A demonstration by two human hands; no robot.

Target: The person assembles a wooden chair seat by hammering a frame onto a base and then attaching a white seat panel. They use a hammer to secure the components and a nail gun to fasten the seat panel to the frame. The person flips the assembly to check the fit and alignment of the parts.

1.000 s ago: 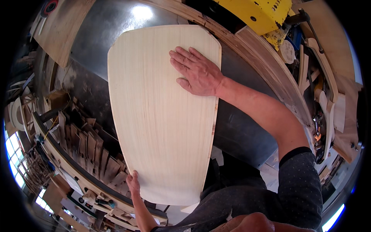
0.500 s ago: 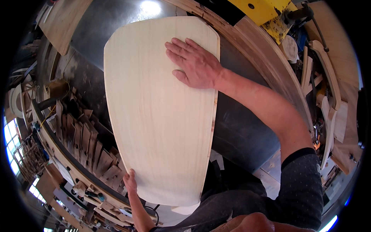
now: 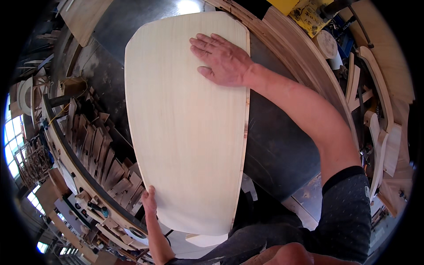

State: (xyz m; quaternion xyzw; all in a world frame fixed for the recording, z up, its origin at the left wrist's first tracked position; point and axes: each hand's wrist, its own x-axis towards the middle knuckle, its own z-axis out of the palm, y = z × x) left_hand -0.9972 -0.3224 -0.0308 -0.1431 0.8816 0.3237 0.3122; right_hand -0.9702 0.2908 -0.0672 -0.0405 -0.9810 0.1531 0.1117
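Note:
A large pale wooden panel (image 3: 185, 119) with rounded corners lies flat on a dark metal machine table (image 3: 282, 150). My right hand (image 3: 223, 59) rests palm down on its far right part, fingers spread and pointing left. My left hand (image 3: 149, 201) grips the panel's near left edge, the thumb on top and the fingers hidden beneath.
A rack of several small wood offcuts (image 3: 95, 150) stands to the left below the table. Curved wooden pieces (image 3: 375, 110) lean at the right. A yellow machine part (image 3: 304, 13) sits at the top right. A long wooden fence (image 3: 304, 66) runs along the table's right side.
The panel and both hands sit slightly further toward the top of the view than before. My grip and palm position on the panel are unchanged.

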